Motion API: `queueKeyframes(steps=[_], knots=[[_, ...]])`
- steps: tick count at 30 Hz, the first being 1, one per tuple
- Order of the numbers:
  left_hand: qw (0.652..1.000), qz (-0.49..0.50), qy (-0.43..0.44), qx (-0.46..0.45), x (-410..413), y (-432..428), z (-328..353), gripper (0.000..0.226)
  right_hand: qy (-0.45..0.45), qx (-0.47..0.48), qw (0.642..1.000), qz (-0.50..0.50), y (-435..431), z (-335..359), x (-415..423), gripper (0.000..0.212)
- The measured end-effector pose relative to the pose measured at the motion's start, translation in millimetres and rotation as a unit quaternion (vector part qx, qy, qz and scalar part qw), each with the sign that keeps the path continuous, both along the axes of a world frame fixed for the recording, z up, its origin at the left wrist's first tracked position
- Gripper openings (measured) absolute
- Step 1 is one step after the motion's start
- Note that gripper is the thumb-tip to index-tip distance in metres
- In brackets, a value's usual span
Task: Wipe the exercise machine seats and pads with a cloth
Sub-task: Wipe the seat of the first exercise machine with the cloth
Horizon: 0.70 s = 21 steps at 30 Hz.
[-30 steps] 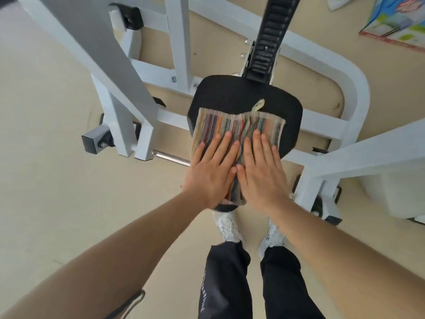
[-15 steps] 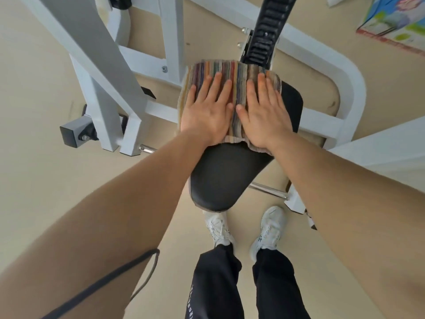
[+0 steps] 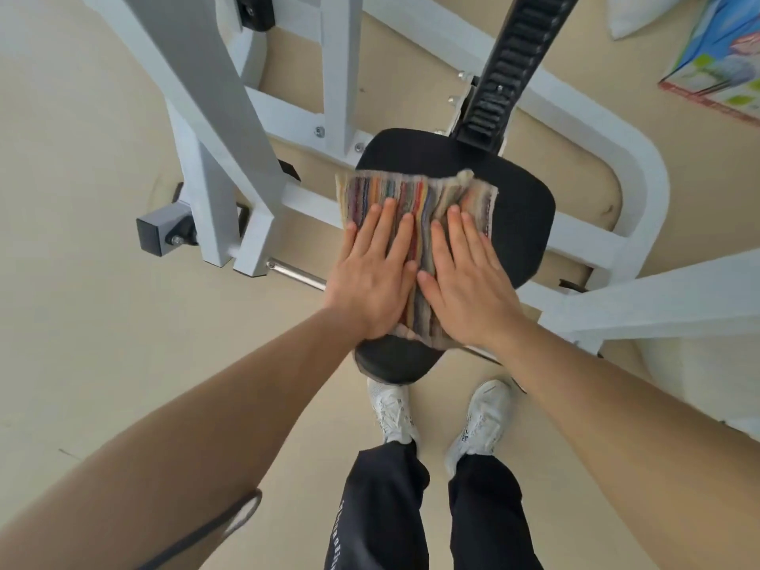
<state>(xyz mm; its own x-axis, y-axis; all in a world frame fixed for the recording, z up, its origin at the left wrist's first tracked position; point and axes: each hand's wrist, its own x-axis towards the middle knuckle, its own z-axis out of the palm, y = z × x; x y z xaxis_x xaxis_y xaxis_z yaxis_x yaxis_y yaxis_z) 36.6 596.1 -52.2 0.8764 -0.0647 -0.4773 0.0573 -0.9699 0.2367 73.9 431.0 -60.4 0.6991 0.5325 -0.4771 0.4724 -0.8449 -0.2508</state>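
On the seat (image 3: 522, 216), the cloth (image 3: 415, 199) was found spread across the middle, pinned beneath both flat, open palms: left hand (image 3: 372, 277), right hand (image 3: 464, 281). Unwiped seat was judged to lie ahead and right, nearer the right hand.

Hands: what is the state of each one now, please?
Left hand: open, flat on the striped cloth.
Right hand: open, flat on it too.
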Motion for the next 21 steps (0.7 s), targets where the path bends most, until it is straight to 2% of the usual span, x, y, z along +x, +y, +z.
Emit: queueKeyframes(steps=[5, 9, 14, 17, 21], knots=[[0.998, -0.011, -0.007, 0.064, 80.2, 2.5, -28.0, 0.066, -0.016, -0.013, 0.998, -0.064, 2.0, -25.8, 67.0, 0.073], [0.997, -0.065, -0.012, 0.051, 100.8, -25.2, -32.8, 0.066, -0.012, -0.041, 0.989, -0.143, -20.5, -30.2, 74.6, 0.073], [0.99, -0.141, -0.018, 0.012, 48.4, -51.6, -13.3, 0.066, -0.014, -0.017, 0.976, -0.215, -47.7, -11.7, 5.4, 0.072], [0.986, -0.165, -0.01, 0.009, 2.9, -40.0, 5.7, 0.064, -0.021, 0.002, 0.977, -0.214, -33.5, 5.5, -48.7, 0.069], [0.989, -0.146, 0.018, 0.016, -38.0, -7.9, 24.0, 0.061, -0.01, 0.002, 0.983, -0.181, -2.9, 20.1, -86.7, 0.07]])
